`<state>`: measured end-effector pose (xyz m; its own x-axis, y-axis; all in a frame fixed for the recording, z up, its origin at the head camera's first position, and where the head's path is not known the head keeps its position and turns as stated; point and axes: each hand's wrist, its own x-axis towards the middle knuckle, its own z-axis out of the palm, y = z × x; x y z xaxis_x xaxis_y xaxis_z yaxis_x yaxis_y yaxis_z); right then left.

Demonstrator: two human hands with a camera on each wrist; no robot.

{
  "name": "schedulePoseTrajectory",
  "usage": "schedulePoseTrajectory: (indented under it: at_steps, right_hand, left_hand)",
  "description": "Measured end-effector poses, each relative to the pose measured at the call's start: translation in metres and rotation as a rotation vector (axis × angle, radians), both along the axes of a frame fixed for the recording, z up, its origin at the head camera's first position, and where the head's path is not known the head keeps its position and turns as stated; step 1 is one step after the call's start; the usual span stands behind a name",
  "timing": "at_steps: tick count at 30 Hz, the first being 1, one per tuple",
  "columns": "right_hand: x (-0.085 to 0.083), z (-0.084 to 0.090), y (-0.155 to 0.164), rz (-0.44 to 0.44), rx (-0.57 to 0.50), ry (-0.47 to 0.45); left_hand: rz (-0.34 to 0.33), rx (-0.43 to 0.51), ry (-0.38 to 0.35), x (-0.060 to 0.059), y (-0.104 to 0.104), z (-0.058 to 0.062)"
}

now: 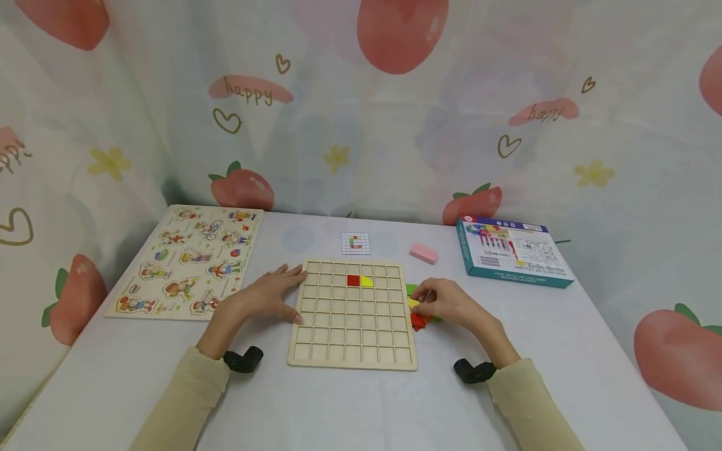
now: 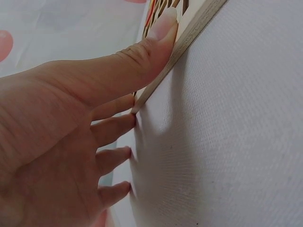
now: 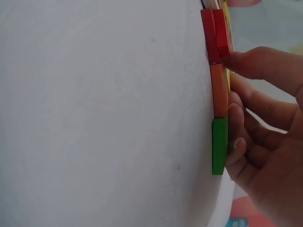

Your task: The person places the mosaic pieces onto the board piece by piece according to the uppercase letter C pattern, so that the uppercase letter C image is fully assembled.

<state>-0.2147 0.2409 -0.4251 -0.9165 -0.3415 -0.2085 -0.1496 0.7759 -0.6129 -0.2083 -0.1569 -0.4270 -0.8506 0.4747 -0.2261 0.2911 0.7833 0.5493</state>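
My left hand (image 1: 265,294) lies at the left edge of a wooden grid board (image 1: 352,359), fingers spread. Its thumb (image 2: 163,26) rests on the board's rim, and the other fingertips touch the board's side and the tabletop. A red square tile (image 1: 353,280) and a yellow tile with a curved side (image 1: 366,282) sit side by side in the grid. At the board's right edge my right hand (image 1: 448,302) pinches a yellow tile (image 1: 413,302) over a small pile. Red tiles (image 3: 210,35), an orange tile (image 3: 218,90) and a green tile (image 3: 219,146) lie under the fingers.
A small pattern card (image 1: 355,243) lies behind the board, with a pink block (image 1: 423,254) to its right. A boxed set (image 1: 513,250) stands at the back right. On the left lies a wooden picture puzzle (image 1: 186,263). A printed curtain (image 1: 395,144) hangs behind the table.
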Motion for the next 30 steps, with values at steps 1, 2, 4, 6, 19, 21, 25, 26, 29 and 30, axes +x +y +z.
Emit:
schedulePoseTrajectory:
  at_steps: [1, 2, 4, 6, 19, 21, 25, 26, 29, 30]
  right_hand:
    - [0.0001, 0.0002, -0.0004, -0.001, 0.009, 0.007]
    - [0.0001, 0.0004, -0.0008, -0.004, 0.018, 0.015]
    - [-0.0005, 0.0003, -0.0015, -0.017, 0.034, 0.028]
    - [-0.0013, 0.0001, -0.0020, -0.019, 0.043, 0.041]
    - [-0.0025, -0.0004, -0.0039, -0.016, 0.024, 0.020]
    - [-0.0022, -0.0014, -0.0035, -0.016, 0.009, 0.020]
    - [-0.0036, -0.0049, -0.0036, 0.003, -0.022, 0.045]
    - [-0.0039, -0.0056, -0.0036, 0.007, -0.027, 0.051]
    - [-0.0043, -0.0062, -0.0033, 0.007, -0.053, 0.074]
    - [-0.0039, -0.0059, -0.0029, 0.001, -0.064, 0.076]
  left_hand:
    - [0.000, -0.001, 0.000, 0.0000, -0.0001, 0.0000]
    - [0.000, 0.001, -0.001, 0.0001, -0.0002, 0.0001]
    - [0.002, 0.002, -0.002, 0.0000, -0.0004, 0.0002]
    - [0.004, 0.004, -0.005, 0.0001, -0.0003, 0.0005]
    - [0.012, -0.011, -0.008, -0.0017, 0.0007, -0.0018]
    - [0.013, -0.011, -0.010, -0.0018, 0.0008, -0.0021]
    - [0.012, -0.012, -0.011, -0.0014, 0.0004, -0.0023]
    - [0.011, -0.011, -0.012, -0.0013, 0.0002, -0.0024]
    - [0.007, -0.005, -0.010, -0.0015, -0.0001, -0.0020]
    - [0.005, -0.001, -0.011, -0.0017, 0.0003, -0.0017]
